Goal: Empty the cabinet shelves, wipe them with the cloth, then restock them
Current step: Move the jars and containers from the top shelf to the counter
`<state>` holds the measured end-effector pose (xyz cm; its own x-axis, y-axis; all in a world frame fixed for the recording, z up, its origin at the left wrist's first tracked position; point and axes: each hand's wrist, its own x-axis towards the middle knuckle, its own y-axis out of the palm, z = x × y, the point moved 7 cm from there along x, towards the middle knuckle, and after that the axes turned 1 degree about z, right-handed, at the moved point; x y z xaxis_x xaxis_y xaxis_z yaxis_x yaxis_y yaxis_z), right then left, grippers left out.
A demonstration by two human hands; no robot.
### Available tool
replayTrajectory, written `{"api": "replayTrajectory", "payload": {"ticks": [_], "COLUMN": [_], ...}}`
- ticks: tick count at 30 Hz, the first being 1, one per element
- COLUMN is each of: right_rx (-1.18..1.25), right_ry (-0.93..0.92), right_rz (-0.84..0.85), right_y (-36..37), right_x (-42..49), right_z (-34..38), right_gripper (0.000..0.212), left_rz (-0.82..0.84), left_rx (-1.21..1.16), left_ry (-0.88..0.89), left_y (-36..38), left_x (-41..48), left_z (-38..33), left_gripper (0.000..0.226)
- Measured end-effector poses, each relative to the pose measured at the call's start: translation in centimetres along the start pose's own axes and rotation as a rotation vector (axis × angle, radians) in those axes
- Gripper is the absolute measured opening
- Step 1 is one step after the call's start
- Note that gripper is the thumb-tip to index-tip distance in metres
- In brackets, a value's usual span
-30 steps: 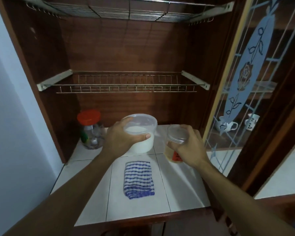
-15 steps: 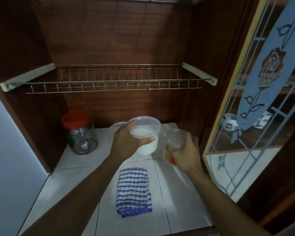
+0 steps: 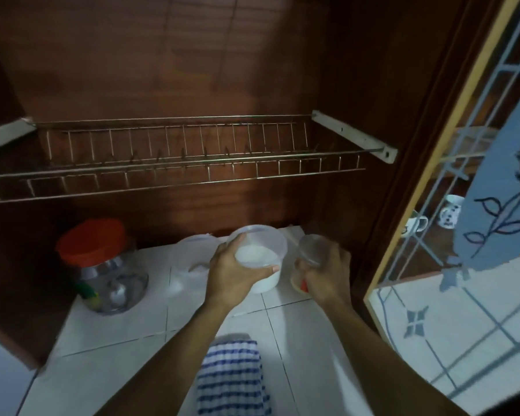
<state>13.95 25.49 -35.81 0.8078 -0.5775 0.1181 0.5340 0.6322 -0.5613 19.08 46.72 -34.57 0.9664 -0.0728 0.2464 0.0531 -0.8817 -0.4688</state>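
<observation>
Both containers have gone deeper under the wire rack [image 3: 174, 163] since a second ago, and our view has closed in with them. Left hand [image 3: 231, 274] grips the tub [image 3: 264, 259], thumb on the near rim, fingers over the far rim. Tub is clear plastic with no lid, about half full of something white (powder or liquid, we can't tell). Right hand [image 3: 327, 274] is wrapped round the small jar [image 3: 309, 250] below the rack's right end. It has a clear lid on, pale contents and a red patch low on its side; the rest is behind our fingers. Hands are apart, one container each, tub and jar nearly touching. We can't tell if either rests on the tiles [image 3: 117, 325].

Below the rack's left half stands the red-lidded glass jar [image 3: 102, 265], upright and closed; its contents are too blurred to name. What looks like a loose clear lid [image 3: 197, 244] lies below the rack's middle. Cloth [image 3: 231, 379], blue-and-white striped and folded, lies on the tiles well forward of the rack, partly hidden by our left forearm.

White tiles floor the cabinet; back and sides are dark wood. Right of the rack the glass door [image 3: 493, 235] stands open, with two mugs [image 3: 449, 211] seen through it.
</observation>
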Motion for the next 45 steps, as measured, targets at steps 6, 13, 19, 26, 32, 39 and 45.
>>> {"api": "replayTrajectory", "payload": {"ticks": [6, 13, 19, 26, 32, 39, 45], "right_rx": [-0.126, -0.05, -0.045, -0.012, 0.004, -0.017, -0.055], "right_ry": [-0.068, -0.003, -0.028, -0.074, -0.093, -0.108, -0.125], "right_rz": [0.019, -0.016, -0.003, -0.008, -0.019, -0.006, 0.004], "right_y": [2.3, 4.1, 5.2, 5.9, 6.5, 6.6, 6.4], "right_x": [2.2, 4.1, 5.4, 6.7, 7.0, 6.9, 6.9], "right_z": [-0.5, -2.1, -1.7, -1.1, -1.7, -2.3, -2.2], "right_gripper": [0.079, 0.089, 0.094, 0.096, 0.095, 0.095, 0.094], "left_rz": [-0.016, -0.025, -0.019, -0.029, -0.06, -0.108, -0.085], "left_rx": [0.006, 0.012, 0.007, 0.023, -0.01, -0.059, -0.105], "left_ry": [-0.059, -0.098, -0.105, -0.109, -0.11, -0.082, -0.133], "left_y": [2.5, 3.9, 4.5, 5.1, 5.6, 5.7, 5.7], "left_x": [1.6, 2.8, 3.5, 3.7, 3.6, 3.3, 3.2], "left_z": [1.7, 3.4, 3.8, 4.3, 5.2, 5.1, 5.0], "left_gripper": [0.103, 0.103, 0.104, 0.108, 0.104, 0.099, 0.11]}}
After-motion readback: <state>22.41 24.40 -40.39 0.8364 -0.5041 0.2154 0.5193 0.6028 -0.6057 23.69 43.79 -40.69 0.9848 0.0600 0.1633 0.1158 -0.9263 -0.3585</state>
